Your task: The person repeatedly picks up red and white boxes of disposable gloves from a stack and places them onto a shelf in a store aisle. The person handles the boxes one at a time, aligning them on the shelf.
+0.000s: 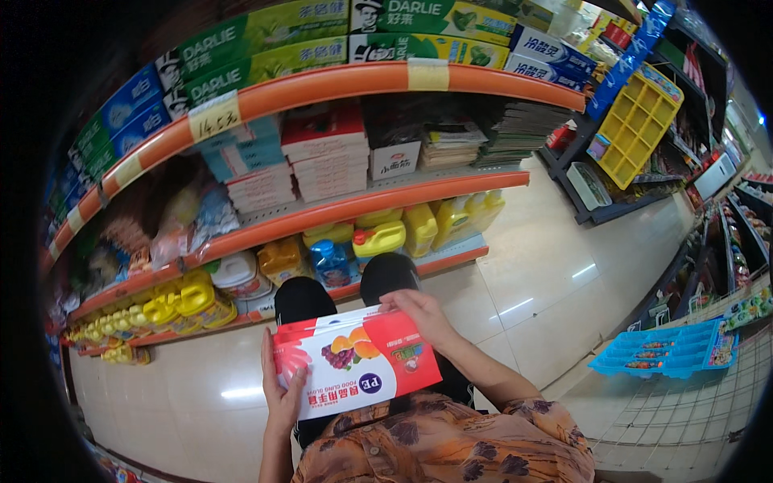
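Observation:
A small stack of flat red-and-white cardboard boxes of food gloves (356,362) lies across my lap, the top one printed with fruit and upside down to me. My left hand (282,386) grips the stack's left end, thumb on the top face. At the far right corner, my right hand (420,314) rests with its fingers bent over the edge of the boxes. How many boxes are underneath cannot be made out. On the middle shelf ahead stand piles of red-and-white boxes (326,151) with their narrow sides facing out.
Toothpaste boxes (266,54) fill the upper shelf, above an orange shelf edge (386,78). Yellow detergent bottles (386,238) line the bottom shelf close to my knees. To the right are a yellow compartment tray (640,130), a blue plastic tray (664,347) and a wire rack (664,416).

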Demonstrator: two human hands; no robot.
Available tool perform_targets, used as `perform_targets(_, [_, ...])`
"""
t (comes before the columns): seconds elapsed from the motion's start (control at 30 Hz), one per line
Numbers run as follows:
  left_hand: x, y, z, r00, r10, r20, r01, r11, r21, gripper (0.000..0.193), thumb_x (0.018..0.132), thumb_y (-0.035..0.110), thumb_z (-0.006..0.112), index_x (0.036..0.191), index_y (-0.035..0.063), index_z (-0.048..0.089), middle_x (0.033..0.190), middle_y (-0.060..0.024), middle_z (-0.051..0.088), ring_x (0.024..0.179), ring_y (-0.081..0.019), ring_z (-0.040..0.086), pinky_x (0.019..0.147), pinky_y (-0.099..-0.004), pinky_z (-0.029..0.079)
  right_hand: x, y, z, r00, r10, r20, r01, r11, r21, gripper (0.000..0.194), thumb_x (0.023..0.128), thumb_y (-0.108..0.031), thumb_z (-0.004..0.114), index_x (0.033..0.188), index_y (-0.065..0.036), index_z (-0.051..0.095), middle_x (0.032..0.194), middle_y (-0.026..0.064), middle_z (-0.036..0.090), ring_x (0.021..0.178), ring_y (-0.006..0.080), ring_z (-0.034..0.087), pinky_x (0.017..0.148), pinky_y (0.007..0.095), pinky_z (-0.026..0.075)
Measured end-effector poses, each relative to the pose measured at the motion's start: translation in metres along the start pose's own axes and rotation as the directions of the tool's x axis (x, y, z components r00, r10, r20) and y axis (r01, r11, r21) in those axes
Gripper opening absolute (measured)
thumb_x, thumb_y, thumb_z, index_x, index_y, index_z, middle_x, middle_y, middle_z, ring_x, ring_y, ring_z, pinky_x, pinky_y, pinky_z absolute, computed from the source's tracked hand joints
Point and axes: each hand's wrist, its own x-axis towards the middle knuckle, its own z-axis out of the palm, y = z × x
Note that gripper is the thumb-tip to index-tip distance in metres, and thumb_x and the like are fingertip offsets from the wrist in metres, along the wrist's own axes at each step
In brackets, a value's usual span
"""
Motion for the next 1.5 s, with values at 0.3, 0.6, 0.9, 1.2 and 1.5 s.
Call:
perform_targets(0.3, [0.013,-0.006,0.01,0.901,-0.431,-0.048,0.393,0.857,-0.333,0.062,0.086,0.008,0.067,0.139,-0.0012,0.037,0.125,-0.0133,0.054,0.111,-0.0184,0.054,0.095,-0.0314,0.044,0.015,-0.012,-0.008,1.0,0.017,-0.008,-0.018,1.0,-0.018,0.027,0.1,-0.019,0.049,0.107,0.004,0.063,0.09,0.0052,0.066,0.086,0.0097,0.06,0.079,0.0229,0.049])
perform_targets(0.6, [0.052,-0.004,0.007,0.903,-0.422,-0.082,0.364,0.851,-0.378,0.045,0.085,0.009,0.068,0.126,-0.0014,0.051,0.105,-0.0089,0.063,0.091,-0.0137,0.061,0.08,-0.0273,0.05,0.053,-0.011,-0.004,0.993,0.105,-0.058,-0.103,0.994,0.044,0.023,0.097,-0.016,0.053,0.104,0.003,0.064,0.087,0.0062,0.067,0.081,0.0103,0.062,0.075,0.0233,0.05])
perform_targets(0.9, [0.115,0.009,-0.017,0.977,0.175,-0.123,-0.125,0.933,0.337,0.054,0.083,0.009,0.071,0.132,0.0022,0.051,0.113,-0.0102,0.058,0.099,-0.0175,0.059,0.088,-0.0282,0.047,0.093,-0.041,-0.021,0.926,-0.345,-0.15,0.251,0.864,-0.437,0.023,0.093,-0.016,0.061,0.108,0.001,0.064,0.09,0.0077,0.068,0.082,0.0122,0.064,0.074,0.0264,0.05])
perform_targets(1.2, [0.251,0.062,0.039,0.998,0.036,-0.05,-0.048,0.963,-0.263,0.052,0.088,0.003,0.063,0.136,-0.0007,0.045,0.09,-0.0031,0.056,0.076,-0.0096,0.059,0.068,-0.0221,0.049,0.184,-0.148,-0.008,0.447,-0.863,0.236,0.453,-0.009,-0.891,0.038,0.082,-0.014,0.069,0.118,-0.008,0.06,0.111,0.0099,0.061,0.104,0.0301,0.055,0.088,0.0378,0.046])
perform_targets(1.5, [0.281,0.064,0.054,0.988,-0.028,-0.149,-0.028,0.933,-0.359,0.05,0.086,0.002,0.063,0.132,-0.003,0.045,0.088,-0.0038,0.058,0.07,-0.0107,0.06,0.062,-0.0234,0.049,0.226,-0.13,-0.019,0.429,-0.813,0.394,0.414,-0.21,-0.886,0.029,0.08,-0.015,0.064,0.109,-0.014,0.062,0.098,0.0084,0.06,0.097,0.0281,0.058,0.08,0.0378,0.05])
